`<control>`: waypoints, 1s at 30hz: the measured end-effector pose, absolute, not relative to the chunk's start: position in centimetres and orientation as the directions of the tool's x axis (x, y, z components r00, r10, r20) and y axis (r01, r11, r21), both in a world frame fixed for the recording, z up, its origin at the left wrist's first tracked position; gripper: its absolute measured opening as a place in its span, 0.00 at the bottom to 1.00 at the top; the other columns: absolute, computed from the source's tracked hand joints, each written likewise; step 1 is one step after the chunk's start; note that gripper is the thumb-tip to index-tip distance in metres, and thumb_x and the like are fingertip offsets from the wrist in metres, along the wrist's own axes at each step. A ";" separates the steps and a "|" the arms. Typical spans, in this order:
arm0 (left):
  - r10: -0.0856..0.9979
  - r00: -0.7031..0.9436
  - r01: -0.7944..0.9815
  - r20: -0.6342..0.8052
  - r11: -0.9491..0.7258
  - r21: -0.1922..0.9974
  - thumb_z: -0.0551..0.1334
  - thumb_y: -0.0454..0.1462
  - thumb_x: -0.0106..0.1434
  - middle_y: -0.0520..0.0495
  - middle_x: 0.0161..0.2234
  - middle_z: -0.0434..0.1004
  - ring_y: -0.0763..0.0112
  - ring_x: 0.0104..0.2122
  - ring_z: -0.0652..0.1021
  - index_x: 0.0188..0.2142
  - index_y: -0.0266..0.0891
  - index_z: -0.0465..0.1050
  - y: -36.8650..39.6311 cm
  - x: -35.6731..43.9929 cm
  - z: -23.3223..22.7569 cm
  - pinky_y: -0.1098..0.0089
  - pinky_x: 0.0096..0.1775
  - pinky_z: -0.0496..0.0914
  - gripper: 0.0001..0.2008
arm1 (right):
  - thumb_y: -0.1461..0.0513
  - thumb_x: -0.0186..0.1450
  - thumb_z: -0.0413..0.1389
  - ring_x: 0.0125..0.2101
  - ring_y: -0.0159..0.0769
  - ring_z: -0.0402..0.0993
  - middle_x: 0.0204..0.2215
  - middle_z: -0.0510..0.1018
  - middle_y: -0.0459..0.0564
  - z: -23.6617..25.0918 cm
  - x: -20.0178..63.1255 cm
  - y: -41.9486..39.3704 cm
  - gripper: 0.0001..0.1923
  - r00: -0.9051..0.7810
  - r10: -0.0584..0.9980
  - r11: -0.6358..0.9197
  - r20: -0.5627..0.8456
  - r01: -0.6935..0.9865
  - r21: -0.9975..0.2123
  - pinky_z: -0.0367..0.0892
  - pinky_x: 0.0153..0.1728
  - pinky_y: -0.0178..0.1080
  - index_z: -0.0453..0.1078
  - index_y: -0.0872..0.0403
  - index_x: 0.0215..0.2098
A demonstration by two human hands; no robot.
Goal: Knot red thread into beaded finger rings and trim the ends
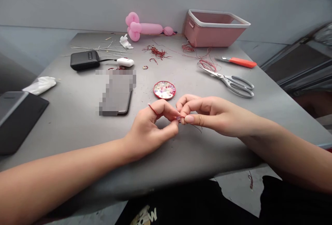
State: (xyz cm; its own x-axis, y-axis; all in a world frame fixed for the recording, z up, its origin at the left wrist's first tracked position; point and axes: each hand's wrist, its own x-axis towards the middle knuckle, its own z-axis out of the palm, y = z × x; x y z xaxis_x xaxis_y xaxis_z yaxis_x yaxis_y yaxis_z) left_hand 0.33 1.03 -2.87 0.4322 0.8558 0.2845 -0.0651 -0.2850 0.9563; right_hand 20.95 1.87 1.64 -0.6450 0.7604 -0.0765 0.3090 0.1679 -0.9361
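My left hand [153,124] pinches a small pinkish bead [178,118] between thumb and index finger. A red cord [153,109] loops over the left index finger. Facing it, my right hand [210,114] pinches a red cord [182,117] right beside the bead, and the fingertips of both hands nearly touch. A thin dark strand [197,128] trails out below the right thumb. Just beyond the hands lies a round, red-rimmed dish of beads [164,90], pale, pink and pearly. How the cord runs through the bead is hidden by the fingers.
Scissors [230,81] and an orange-handled cutter [242,62] lie right, near tangled red cord [207,65]. A pink bin [212,33], balloon figure [147,28] and red cord pieces [158,52] sit behind. Left are a phone [118,93], power bank [84,60] and black tablet-like object [20,121].
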 end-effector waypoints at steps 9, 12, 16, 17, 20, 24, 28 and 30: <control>0.885 0.436 -0.079 0.166 -0.146 0.986 0.65 0.31 0.60 0.52 0.32 0.78 0.76 0.34 0.79 0.34 0.39 0.71 0.9 0.1 -2.8 0.75 0.40 0.73 0.04 | 0.66 0.62 0.58 0.46 0.45 0.68 0.39 0.72 0.55 0.3 20.2 0.8 0.01 -0.564 0.606 0.764 0.561 0.609 -0.214 0.66 0.49 0.50 0.71 0.54 0.32; 0.892 0.442 -0.070 0.097 -0.073 0.995 0.66 0.30 0.59 0.53 0.31 0.77 0.78 0.32 0.78 0.33 0.38 0.71 0.9 0.2 -2.7 0.76 0.38 0.73 0.05 | 0.64 0.63 0.57 0.49 0.51 0.67 0.42 0.72 0.56 0.2 20.3 0.7 0.01 -0.651 0.494 0.752 0.577 0.653 0.092 0.67 0.47 0.53 0.70 0.53 0.32; 0.887 0.461 -0.082 0.022 0.018 0.996 0.66 0.30 0.58 0.54 0.28 0.75 0.79 0.29 0.76 0.32 0.38 0.69 0.9 0.4 -2.5 0.77 0.34 0.71 0.06 | 0.65 0.64 0.56 0.49 0.47 0.68 0.42 0.73 0.54 0.0 20.4 0.7 0.03 -0.716 0.367 0.695 0.594 0.636 0.337 0.66 0.47 0.51 0.69 0.51 0.32; 0.885 0.465 -0.087 0.010 0.035 0.996 0.66 0.30 0.58 0.54 0.28 0.75 0.79 0.29 0.76 0.32 0.38 0.69 0.9 0.4 -2.5 0.77 0.33 0.71 0.06 | 0.65 0.64 0.55 0.48 0.46 0.69 0.41 0.73 0.53 -0.1 20.4 0.8 0.04 -0.712 0.350 0.690 0.609 0.636 0.347 0.66 0.47 0.50 0.68 0.50 0.32; 0.881 0.473 -0.111 0.017 0.040 0.993 0.65 0.29 0.58 0.56 0.28 0.73 0.80 0.28 0.74 0.31 0.38 0.67 0.9 0.4 -2.6 0.78 0.33 0.70 0.07 | 0.65 0.64 0.54 0.45 0.43 0.69 0.38 0.74 0.50 -0.5 20.1 1.1 0.06 -0.672 0.325 0.715 0.665 0.635 0.292 0.67 0.45 0.48 0.67 0.49 0.29; 0.867 0.496 -0.112 0.047 0.010 0.994 0.64 0.27 0.57 0.55 0.29 0.72 0.80 0.30 0.74 0.31 0.39 0.67 0.9 0.4 -2.6 0.77 0.35 0.69 0.08 | 0.66 0.65 0.53 0.43 0.43 0.70 0.35 0.74 0.51 -0.8 19.8 1.2 0.07 -0.611 0.371 0.784 0.700 0.609 0.116 0.67 0.42 0.49 0.66 0.51 0.29; 0.870 0.493 -0.065 -0.012 0.050 0.997 0.65 0.27 0.54 0.56 0.27 0.72 0.80 0.27 0.73 0.31 0.39 0.67 1.1 0.4 -2.4 0.77 0.32 0.68 0.09 | 0.67 0.67 0.50 0.42 0.42 0.69 0.34 0.74 0.51 -0.2 19.8 1.0 0.11 -0.474 0.520 0.760 0.711 0.636 -0.132 0.67 0.44 0.49 0.67 0.52 0.27; 0.881 0.471 -0.050 -0.053 0.087 0.995 0.66 0.28 0.53 0.55 0.27 0.72 0.79 0.26 0.72 0.31 0.39 0.68 1.2 0.4 -2.2 0.77 0.30 0.68 0.09 | 0.66 0.68 0.48 0.40 0.40 0.70 0.34 0.74 0.51 0.2 19.9 1.0 0.13 -0.398 0.636 0.708 0.661 0.641 -0.295 0.68 0.44 0.47 0.68 0.52 0.27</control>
State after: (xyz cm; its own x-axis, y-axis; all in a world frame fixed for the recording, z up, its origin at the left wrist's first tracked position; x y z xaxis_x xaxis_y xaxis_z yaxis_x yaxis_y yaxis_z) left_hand 0.44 1.24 -2.21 0.4709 0.8806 -0.0529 -0.0504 0.0868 0.9950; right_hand 19.95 1.01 0.18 -0.3984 0.6361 0.6608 0.6413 0.7083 -0.2951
